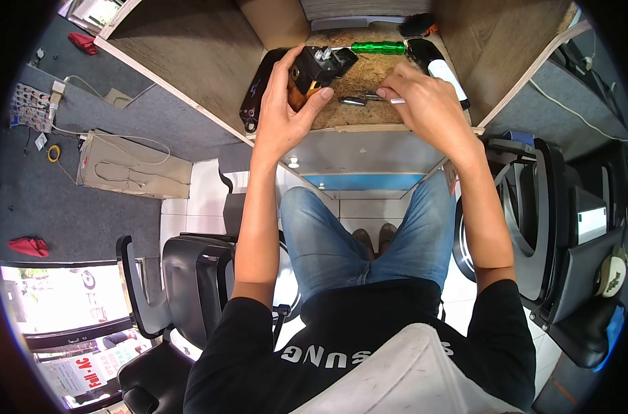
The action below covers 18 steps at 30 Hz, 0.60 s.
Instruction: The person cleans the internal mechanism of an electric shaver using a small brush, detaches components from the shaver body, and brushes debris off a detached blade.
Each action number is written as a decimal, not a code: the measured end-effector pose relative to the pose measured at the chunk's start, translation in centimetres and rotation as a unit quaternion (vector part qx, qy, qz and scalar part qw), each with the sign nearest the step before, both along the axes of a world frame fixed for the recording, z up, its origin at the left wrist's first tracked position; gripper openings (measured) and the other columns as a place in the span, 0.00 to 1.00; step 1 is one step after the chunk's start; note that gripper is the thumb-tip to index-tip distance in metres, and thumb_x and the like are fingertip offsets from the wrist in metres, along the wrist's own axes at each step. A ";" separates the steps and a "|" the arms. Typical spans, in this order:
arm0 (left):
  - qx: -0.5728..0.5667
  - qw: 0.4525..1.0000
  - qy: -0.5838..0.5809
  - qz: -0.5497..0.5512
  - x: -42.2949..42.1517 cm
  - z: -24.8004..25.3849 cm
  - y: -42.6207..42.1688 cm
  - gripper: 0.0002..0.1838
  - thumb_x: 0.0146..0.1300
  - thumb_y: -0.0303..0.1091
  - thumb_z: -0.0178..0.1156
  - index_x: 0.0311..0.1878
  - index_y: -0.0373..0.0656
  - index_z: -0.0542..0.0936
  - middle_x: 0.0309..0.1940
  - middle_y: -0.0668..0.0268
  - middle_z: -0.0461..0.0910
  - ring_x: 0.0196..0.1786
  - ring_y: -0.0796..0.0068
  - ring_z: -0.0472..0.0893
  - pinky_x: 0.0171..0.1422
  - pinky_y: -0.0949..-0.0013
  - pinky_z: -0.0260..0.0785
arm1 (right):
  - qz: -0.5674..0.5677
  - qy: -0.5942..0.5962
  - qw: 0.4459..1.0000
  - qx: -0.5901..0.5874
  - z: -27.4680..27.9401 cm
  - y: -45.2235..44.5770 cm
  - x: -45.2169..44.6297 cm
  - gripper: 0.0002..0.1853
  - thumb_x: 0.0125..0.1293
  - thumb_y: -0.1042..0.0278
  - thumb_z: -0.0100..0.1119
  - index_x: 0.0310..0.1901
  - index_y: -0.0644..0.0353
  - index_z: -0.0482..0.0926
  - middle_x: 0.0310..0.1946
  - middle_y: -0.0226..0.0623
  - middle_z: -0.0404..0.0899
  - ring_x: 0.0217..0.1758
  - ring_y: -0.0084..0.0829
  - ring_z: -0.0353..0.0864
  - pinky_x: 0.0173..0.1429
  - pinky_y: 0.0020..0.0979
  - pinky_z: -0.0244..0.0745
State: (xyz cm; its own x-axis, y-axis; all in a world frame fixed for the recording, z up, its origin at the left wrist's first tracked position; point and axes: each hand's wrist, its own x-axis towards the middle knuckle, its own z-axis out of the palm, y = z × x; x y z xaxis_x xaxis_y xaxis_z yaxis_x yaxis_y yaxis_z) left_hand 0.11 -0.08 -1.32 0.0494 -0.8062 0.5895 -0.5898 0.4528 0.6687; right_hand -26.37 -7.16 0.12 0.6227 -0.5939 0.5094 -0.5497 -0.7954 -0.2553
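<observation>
On the worn brown wooden tabletop [328,124], between two upright wooden side panels [183,55], a boxy black-and-orange device with metallic parts on its top [322,71] sits at the left, tilted. The person's left hand [285,117] has its grip parted just to the device's width, thumb on the near right side and fingers along the left; whether the device's underside touches the tabletop cannot be told. The right hand [428,103] bends in from the other side, thumb and fingertips drawn close together beside a small, shiny silver piece [353,101]. A slim white piece [397,101] shows at its fingers, but whether that grip has hold of it cannot be told. Behind the hands lies a screwdriver with a translucent green handle [378,47], its shaft pointing left toward the device. A dark, glossy, elongated case [253,100] lies left of the left hand; a white-and-black oblong object [447,74] lies just beyond the right hand.
</observation>
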 end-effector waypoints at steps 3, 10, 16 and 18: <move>-0.014 1.000 0.002 -0.008 0.1 -0.1 -0.1 0.41 0.72 0.36 0.77 0.82 0.35 0.68 0.70 0.53 0.79 0.71 0.64 0.80 0.77 0.61 0.72 | -0.003 0.013 1.000 -0.002 0.8 0.5 -0.3 0.10 0.72 0.63 0.72 0.44 0.60 0.88 0.42 0.38 0.85 0.43 0.49 0.88 0.46 0.48 0.80; -0.031 0.999 0.008 0.000 0.0 -0.3 -0.3 0.42 0.69 0.38 0.79 0.81 0.38 0.71 0.66 0.54 0.81 0.67 0.60 0.81 0.73 0.60 0.73 | 0.001 -0.085 0.996 -0.001 1.0 0.4 0.2 0.07 0.71 0.64 0.73 0.42 0.58 0.90 0.40 0.36 0.87 0.42 0.45 0.90 0.46 0.45 0.82; -0.017 1.000 0.002 0.002 0.1 -0.2 -0.1 0.42 0.70 0.37 0.78 0.82 0.37 0.69 0.68 0.54 0.80 0.69 0.63 0.81 0.75 0.61 0.72 | 0.014 -0.040 0.999 0.014 1.4 0.5 -0.3 0.06 0.70 0.64 0.71 0.38 0.55 0.91 0.38 0.35 0.88 0.39 0.46 0.89 0.43 0.46 0.81; -0.006 1.000 -0.005 -0.001 0.0 -0.1 -0.1 0.42 0.72 0.36 0.77 0.82 0.35 0.68 0.71 0.53 0.79 0.72 0.64 0.80 0.78 0.62 0.71 | 0.021 0.031 0.999 0.001 1.1 0.6 -0.2 0.06 0.70 0.63 0.71 0.38 0.55 0.91 0.38 0.36 0.88 0.39 0.46 0.89 0.43 0.45 0.81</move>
